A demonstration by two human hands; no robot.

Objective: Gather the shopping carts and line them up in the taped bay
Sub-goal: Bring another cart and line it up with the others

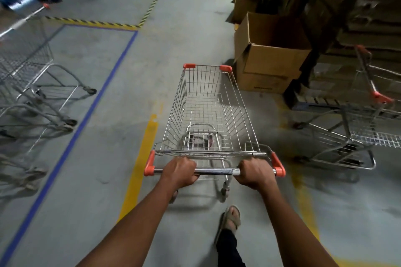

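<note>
An empty wire shopping cart (208,110) with orange corner caps stands straight ahead of me on the grey floor. My left hand (181,171) grips the left part of its chrome handle bar (217,171), and my right hand (256,172) grips the right part. Blue tape (102,91) marks the bay on the left. Inside it, several nested carts (32,84) stand in a row at the left edge. Another cart (355,134) stands loose at the right, outside the tape.
Open cardboard boxes (269,58) and stacked flattened cardboard (347,6) crowd the right side ahead. Yellow floor lines (141,162) run under the cart. Yellow-black hazard tape (93,22) borders the bay's far end. My sandalled foot (232,217) is behind the cart. People's legs stand far ahead.
</note>
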